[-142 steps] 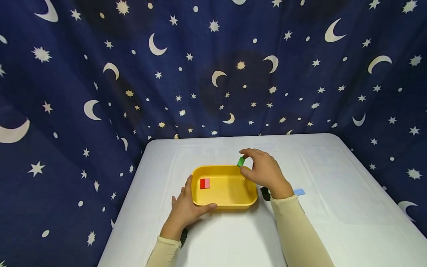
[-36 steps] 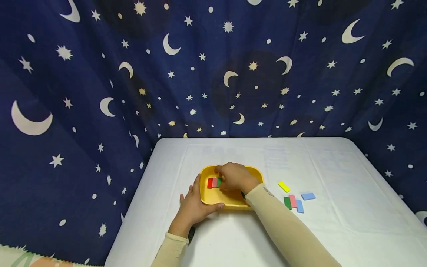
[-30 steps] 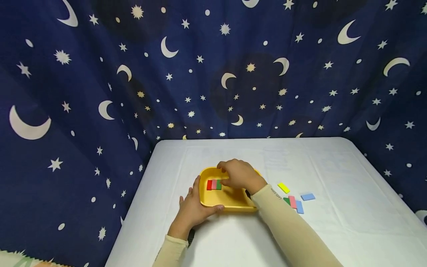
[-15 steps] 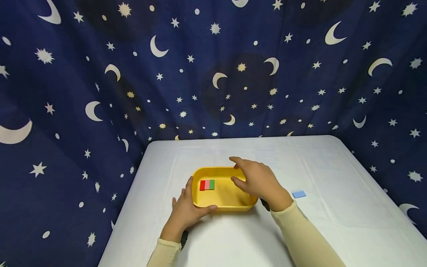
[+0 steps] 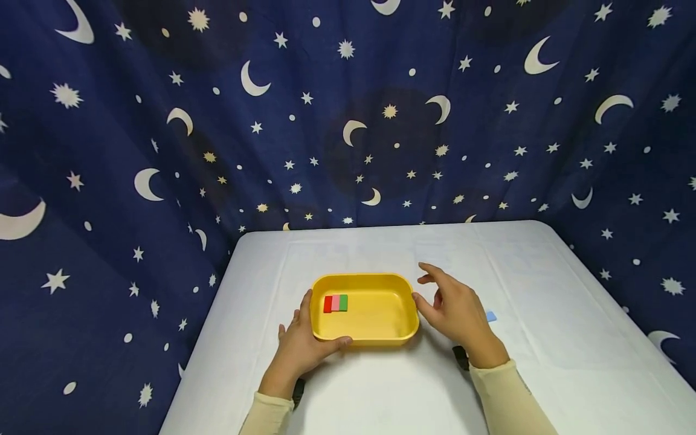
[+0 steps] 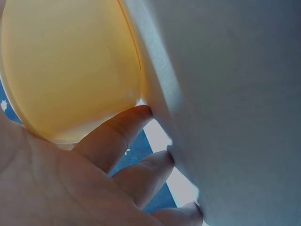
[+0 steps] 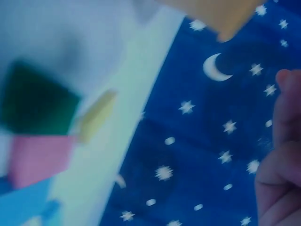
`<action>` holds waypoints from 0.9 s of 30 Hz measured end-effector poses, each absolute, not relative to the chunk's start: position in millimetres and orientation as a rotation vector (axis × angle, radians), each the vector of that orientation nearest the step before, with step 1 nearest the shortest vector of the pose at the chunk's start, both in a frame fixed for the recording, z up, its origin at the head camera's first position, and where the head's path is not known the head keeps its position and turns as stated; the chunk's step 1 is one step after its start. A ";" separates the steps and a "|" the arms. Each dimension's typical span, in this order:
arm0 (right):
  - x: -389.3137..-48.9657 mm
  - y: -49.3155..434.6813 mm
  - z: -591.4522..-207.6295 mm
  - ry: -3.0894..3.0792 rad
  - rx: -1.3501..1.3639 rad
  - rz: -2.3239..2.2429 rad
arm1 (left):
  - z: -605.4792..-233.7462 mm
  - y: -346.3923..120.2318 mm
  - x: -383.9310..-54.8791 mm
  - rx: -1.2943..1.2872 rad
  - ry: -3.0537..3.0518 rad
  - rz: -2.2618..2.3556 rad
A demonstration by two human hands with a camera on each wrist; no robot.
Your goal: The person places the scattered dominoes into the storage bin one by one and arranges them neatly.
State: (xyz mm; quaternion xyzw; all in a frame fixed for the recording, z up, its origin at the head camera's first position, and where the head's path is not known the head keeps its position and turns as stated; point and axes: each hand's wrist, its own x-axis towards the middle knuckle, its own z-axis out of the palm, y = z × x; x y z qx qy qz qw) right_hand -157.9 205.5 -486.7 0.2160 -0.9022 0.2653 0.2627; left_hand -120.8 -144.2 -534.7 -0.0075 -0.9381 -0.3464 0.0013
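A yellow tray (image 5: 375,326) lies on the white table. Inside it at the left, a red tile (image 5: 328,304), a pink tile (image 5: 335,302) and a green tile (image 5: 343,302) stand side by side in a row. My left hand (image 5: 299,347) holds the tray's near left corner, thumb along the front wall and index finger at the left side. In the left wrist view its other fingers (image 6: 146,172) are spread and touch the table. Just off the tray's right end is my right hand (image 5: 454,308), with thumb and index finger apart and nothing between them.
Right of the tray, a blue tile (image 5: 491,316) is partly hidden by my right hand. The right wrist view shows more tiles, blurred: a dark green tile (image 7: 40,101), a pink tile (image 7: 40,157), a yellow tile (image 7: 96,117) and blue (image 7: 26,202). A starry curtain (image 5: 348,121) hangs behind.
My right hand has brought the green tile into the tray, set it beside the pink tile, let go and moved right past the rim. My left hand stays at the tray's corner.
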 end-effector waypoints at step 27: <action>-160.5 259.4 -524.4 -2.508 0.384 0.847 | -535.4 -142.7 -120.6 -0.017 -2.947 -1.078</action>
